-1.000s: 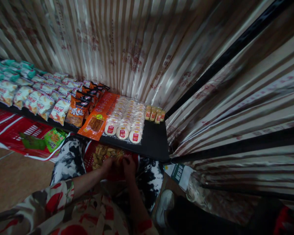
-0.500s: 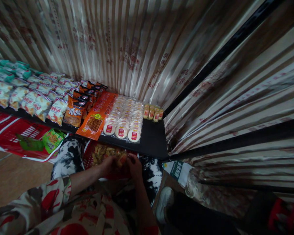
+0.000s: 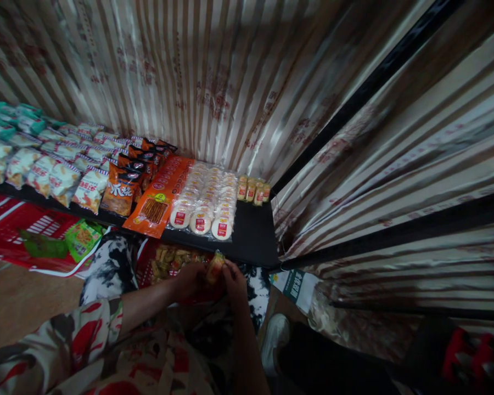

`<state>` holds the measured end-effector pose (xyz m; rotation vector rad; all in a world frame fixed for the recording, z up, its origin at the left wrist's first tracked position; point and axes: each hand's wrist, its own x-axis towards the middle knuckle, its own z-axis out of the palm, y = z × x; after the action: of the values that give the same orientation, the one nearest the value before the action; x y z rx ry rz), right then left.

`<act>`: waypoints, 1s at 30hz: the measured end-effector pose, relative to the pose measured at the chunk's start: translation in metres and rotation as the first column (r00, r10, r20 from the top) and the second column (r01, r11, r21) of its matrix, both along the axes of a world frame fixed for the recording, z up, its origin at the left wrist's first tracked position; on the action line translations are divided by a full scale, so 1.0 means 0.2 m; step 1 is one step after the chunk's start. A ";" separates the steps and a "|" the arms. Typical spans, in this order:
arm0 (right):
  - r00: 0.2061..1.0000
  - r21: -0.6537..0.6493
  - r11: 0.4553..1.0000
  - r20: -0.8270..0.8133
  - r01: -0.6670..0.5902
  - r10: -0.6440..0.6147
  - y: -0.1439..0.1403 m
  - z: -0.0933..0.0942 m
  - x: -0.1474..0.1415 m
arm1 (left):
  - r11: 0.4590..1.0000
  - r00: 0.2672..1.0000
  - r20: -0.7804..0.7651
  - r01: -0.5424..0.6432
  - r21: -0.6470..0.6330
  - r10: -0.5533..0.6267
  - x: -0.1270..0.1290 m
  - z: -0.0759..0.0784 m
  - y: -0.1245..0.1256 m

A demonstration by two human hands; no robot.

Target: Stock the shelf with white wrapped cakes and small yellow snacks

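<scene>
One small wrapped snack packet [image 3: 214,266] sits pinched between your left hand [image 3: 191,281] and right hand [image 3: 234,281], fingers of both closed on it, just below the front edge of the black shelf [image 3: 253,236]. It looks light, with a crinkly, likely slippery film, so hold it by its ends rather than squeezing the middle. Under your hands lies the red bag [image 3: 170,263] of like packets. Up on the shelf, four matching packets [image 3: 253,190] stand at the back right, round cakes [image 3: 208,200] to their left; bare shelf lies in front of them, hemmed in on the right by the striped curtain [image 3: 354,181].
</scene>
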<state>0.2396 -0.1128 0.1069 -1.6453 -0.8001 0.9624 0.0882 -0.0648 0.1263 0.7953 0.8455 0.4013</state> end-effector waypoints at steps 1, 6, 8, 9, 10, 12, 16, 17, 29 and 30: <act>1.000 0.018 1.000 -0.027 0.001 0.000 0.00 0.01 0.00 | 0.998 1.000 -0.010 0.029 0.065 -0.028 0.00 0.01 0.00; 0.984 0.052 0.998 -0.174 0.035 -0.025 0.00 0.07 0.02 | 0.955 0.992 -0.033 0.126 0.269 -0.121 0.02 0.07 0.02; 0.978 0.051 0.998 -0.208 0.040 -0.028 0.00 0.09 0.03 | 0.949 0.991 -0.038 0.131 0.288 -0.126 0.05 0.08 0.02; 0.975 0.053 0.998 -0.221 0.038 -0.026 0.00 0.10 0.04 | 0.953 0.992 -0.035 0.122 0.278 -0.117 0.07 0.08 0.02; 0.972 0.054 0.998 -0.234 0.038 -0.024 0.00 0.11 0.05 | 0.957 0.994 -0.029 0.111 0.267 -0.107 0.09 0.08 0.02; 0.967 0.053 0.997 -0.252 0.051 -0.037 0.00 0.12 0.06 | 0.965 0.996 -0.024 0.092 0.244 -0.089 0.13 0.08 0.02; 0.967 0.057 0.995 -0.245 0.083 -0.067 0.01 0.12 0.10 | 0.989 0.998 -0.056 -0.001 0.151 0.010 0.22 0.07 0.03; 0.968 0.063 0.995 -0.241 0.083 -0.065 0.01 0.12 0.11 | 0.992 0.995 -0.078 -0.056 0.112 0.065 0.24 0.08 0.03; 0.972 0.114 0.987 -0.215 0.115 -0.089 0.09 0.17 0.22 | 0.952 0.969 -0.152 -0.151 0.268 0.196 0.34 0.21 0.09; 0.971 0.117 0.985 -0.218 0.126 -0.098 0.10 0.17 0.23 | 0.952 0.972 -0.146 -0.140 0.271 0.184 0.35 0.21 0.09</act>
<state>0.2856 -0.0924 0.1401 -1.4330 -0.6060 0.9661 0.1582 -0.0459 0.1689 1.0158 1.0360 0.6055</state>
